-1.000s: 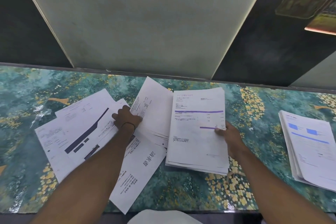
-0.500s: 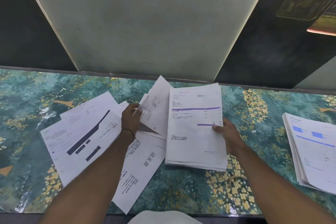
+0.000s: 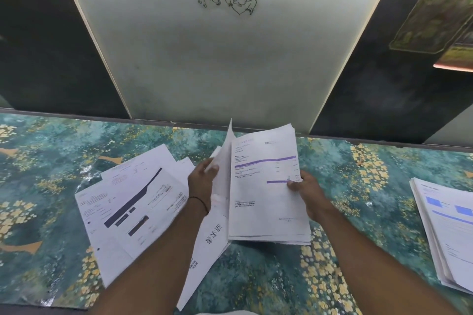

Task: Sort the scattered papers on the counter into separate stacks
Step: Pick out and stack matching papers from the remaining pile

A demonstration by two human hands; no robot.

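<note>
My right hand [image 3: 305,193] grips the right edge of a stack of purple-lined papers [image 3: 266,202], lifted and tilted above the counter [image 3: 46,151]. My left hand [image 3: 202,181] pinches a single white sheet [image 3: 222,169] and holds it almost upright against the stack's left edge. Scattered papers lie to the left: one with a dark diagonal band [image 3: 135,202], others beneath it, and a sheet with large characters [image 3: 207,245] under my left forearm. A separate stack with blue blocks [image 3: 450,235] lies at the far right.
The counter has a teal and gold patterned surface. A pale wall panel [image 3: 222,64] with a line drawing rises behind it, flanked by dark panels. The counter's front edge runs just below my forearms.
My left hand has lifted the single sheet off the counter and swung it upright next to the purple-lined stack. My right hand has raised that stack. The view has tilted up.
</note>
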